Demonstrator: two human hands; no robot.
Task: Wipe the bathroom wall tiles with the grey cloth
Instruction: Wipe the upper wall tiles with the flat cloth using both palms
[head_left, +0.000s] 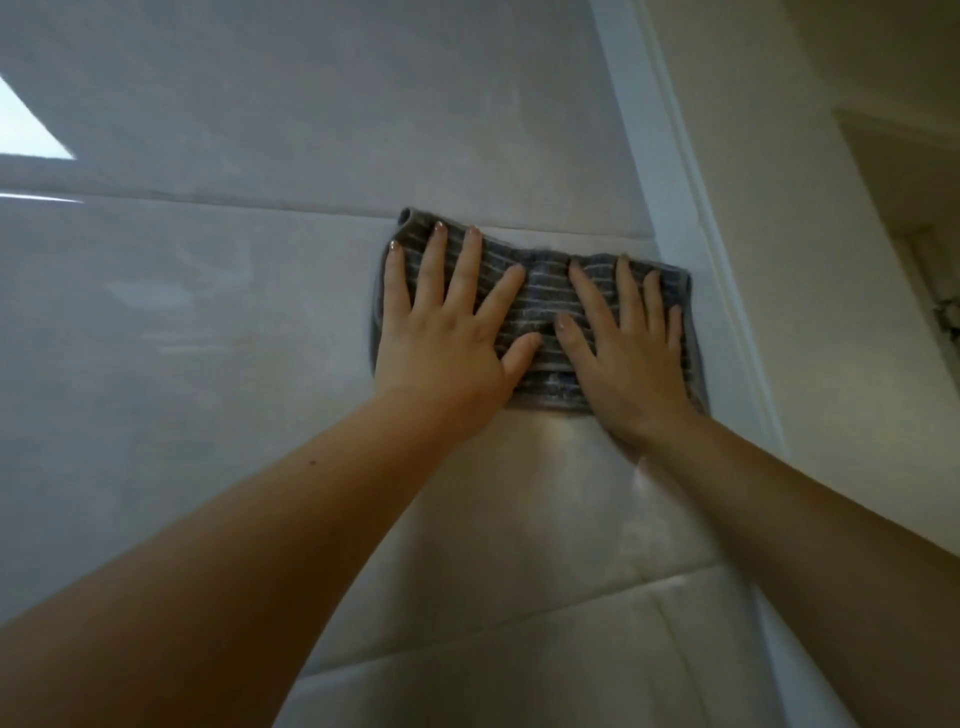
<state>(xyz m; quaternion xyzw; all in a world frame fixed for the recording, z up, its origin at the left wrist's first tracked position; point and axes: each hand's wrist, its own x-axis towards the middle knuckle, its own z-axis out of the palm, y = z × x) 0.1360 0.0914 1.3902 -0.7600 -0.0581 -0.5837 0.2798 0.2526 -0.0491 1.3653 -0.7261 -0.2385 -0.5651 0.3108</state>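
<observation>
A grey cloth (540, 291) with thin pale stripes lies flat against the glossy pale wall tiles (234, 312), just below a horizontal grout line. My left hand (447, 338) presses on the cloth's left half with fingers spread and straight. On the right half my right hand (628, 353) presses the same way, fingers pointing up. The cloth's right edge lies close to the white corner trim (691, 218). Both palms cover the cloth's lower part.
The white trim runs diagonally down the right of the tiles, with a cream wall (810, 260) beyond it. A doorway or opening (930, 280) shows at the far right. A bright reflection (26, 130) sits on the tile at the upper left.
</observation>
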